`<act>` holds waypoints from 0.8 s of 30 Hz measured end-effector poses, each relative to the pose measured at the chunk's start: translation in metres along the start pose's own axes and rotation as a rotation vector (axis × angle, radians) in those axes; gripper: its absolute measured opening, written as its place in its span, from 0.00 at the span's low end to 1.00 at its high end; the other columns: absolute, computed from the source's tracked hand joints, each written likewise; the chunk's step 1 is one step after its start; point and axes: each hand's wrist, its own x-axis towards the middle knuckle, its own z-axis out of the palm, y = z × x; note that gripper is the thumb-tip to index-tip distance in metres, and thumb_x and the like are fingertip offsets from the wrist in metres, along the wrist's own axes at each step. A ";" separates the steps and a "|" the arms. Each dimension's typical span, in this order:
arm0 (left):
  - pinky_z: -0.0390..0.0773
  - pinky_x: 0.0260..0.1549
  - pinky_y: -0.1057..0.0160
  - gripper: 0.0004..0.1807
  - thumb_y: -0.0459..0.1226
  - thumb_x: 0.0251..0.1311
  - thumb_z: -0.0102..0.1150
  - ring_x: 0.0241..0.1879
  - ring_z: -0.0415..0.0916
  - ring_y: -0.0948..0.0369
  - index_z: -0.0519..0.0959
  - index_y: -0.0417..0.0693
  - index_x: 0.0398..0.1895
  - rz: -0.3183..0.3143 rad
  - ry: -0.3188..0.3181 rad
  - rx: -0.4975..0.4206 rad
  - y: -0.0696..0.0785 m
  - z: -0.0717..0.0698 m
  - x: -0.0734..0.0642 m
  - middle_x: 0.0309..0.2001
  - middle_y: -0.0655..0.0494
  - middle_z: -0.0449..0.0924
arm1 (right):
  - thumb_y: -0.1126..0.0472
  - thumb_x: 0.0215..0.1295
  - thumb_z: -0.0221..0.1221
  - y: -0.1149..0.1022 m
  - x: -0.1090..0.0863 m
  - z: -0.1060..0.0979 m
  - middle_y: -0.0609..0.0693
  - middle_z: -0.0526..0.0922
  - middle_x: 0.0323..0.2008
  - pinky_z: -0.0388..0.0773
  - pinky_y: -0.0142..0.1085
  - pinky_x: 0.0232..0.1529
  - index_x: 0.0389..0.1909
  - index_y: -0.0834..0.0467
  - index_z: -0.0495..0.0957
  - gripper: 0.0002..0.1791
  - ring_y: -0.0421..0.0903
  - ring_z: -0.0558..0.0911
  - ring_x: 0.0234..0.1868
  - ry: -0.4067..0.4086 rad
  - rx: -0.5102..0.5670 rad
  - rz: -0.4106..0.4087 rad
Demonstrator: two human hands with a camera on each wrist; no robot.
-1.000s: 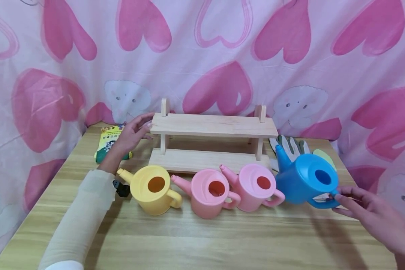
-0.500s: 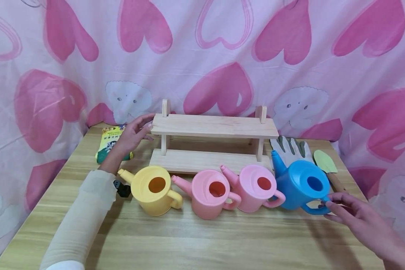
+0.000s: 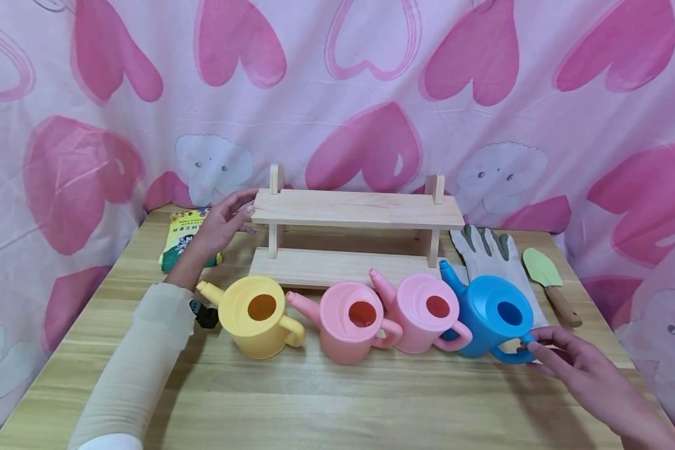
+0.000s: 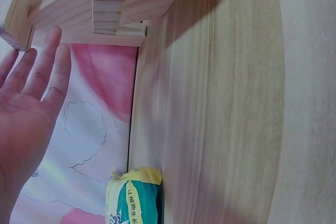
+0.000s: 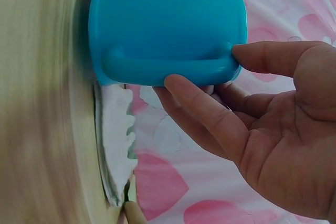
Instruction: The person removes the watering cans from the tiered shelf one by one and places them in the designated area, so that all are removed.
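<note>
At the right end of a row of watering cans, my right hand [image 3: 574, 369] grips the handle of a blue watering can [image 3: 486, 312]. The right wrist view has my thumb at the handle's top and fingers curled round the blue can's handle [image 5: 173, 71]. Beside it stands a light pink watering can [image 3: 419, 331], then a darker pink watering can [image 3: 343, 344] and a yellow watering can [image 3: 253, 337]. Behind them is a two-tier wooden shelf [image 3: 360, 209]. My left hand [image 3: 225, 222], fingers extended, touches the left end of its upper board.
Right of the shelf lies a pair of work gloves [image 3: 492, 256], partly behind the blue can. A hand trowel [image 3: 542, 269] with a wooden handle is further right. On the left are a yellow-green bag [image 3: 182, 240] and a small black object [image 3: 204, 314]. A heart-patterned curtain [image 3: 349, 112] hangs behind.
My right hand has brought the blue watering can left, up against the light pink one, which has shifted slightly. More of the gloves and trowel now shows. My left hand has stayed put.
</note>
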 end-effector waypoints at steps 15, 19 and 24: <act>0.85 0.44 0.61 0.29 0.43 0.79 0.51 0.62 0.74 0.53 0.63 0.50 0.79 0.003 -0.003 -0.012 -0.001 0.000 0.000 0.76 0.49 0.64 | 0.43 0.80 0.52 -0.006 0.010 0.002 0.56 0.81 0.54 0.85 0.48 0.50 0.68 0.68 0.67 0.34 0.52 0.82 0.51 -0.065 0.020 0.072; 0.85 0.46 0.58 0.28 0.41 0.79 0.51 0.63 0.74 0.52 0.63 0.47 0.79 -0.014 0.010 -0.009 0.002 0.001 -0.001 0.76 0.48 0.64 | 0.46 0.81 0.51 -0.009 0.011 0.003 0.56 0.81 0.54 0.84 0.49 0.51 0.68 0.69 0.67 0.31 0.52 0.81 0.52 -0.088 0.021 0.051; 0.84 0.50 0.49 0.28 0.39 0.80 0.50 0.63 0.73 0.48 0.62 0.42 0.78 -0.028 0.004 0.005 0.020 0.004 -0.007 0.76 0.44 0.63 | 0.50 0.82 0.51 -0.012 0.011 0.006 0.55 0.81 0.54 0.84 0.48 0.51 0.67 0.70 0.67 0.28 0.52 0.81 0.52 -0.099 0.022 0.034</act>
